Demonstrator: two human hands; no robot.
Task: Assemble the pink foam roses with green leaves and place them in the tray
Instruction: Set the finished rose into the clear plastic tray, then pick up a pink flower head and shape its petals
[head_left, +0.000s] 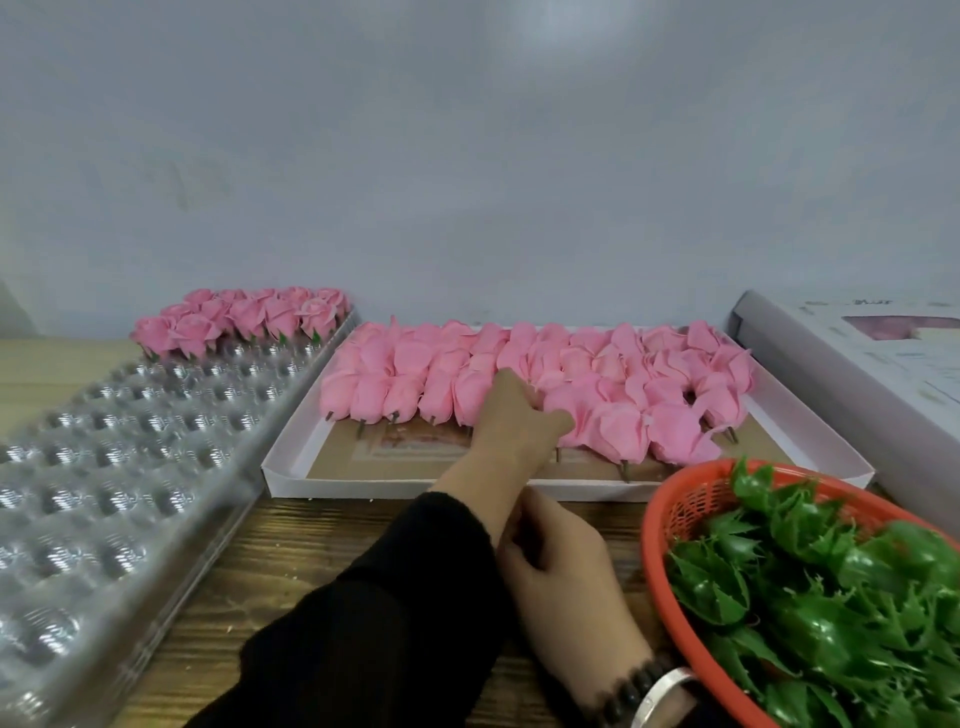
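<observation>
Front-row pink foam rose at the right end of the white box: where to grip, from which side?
Pinch that pink foam rose low on the bud, just above its dark stem peg, coming from the near side. The peg points toward the open front of the white cardboard box; petals flare farther back.

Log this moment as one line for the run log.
left hand: reaching into unassembled roses | right hand: on table, grip unclear | tray: few finished roses

Left hand in rose box, right hand idle at table edge.
Left hand (511, 415) reaches to 12 o'clock into white box (291, 457), fingers among pink roses (623, 384). Right hand (563, 566) loosely curled on wooden table (291, 551). Clear tray (119, 457) at 9 o'clock holds finished roses (244, 317); orange basket (655, 545) of green leaves (810, 587) at 4 o'clock.
</observation>
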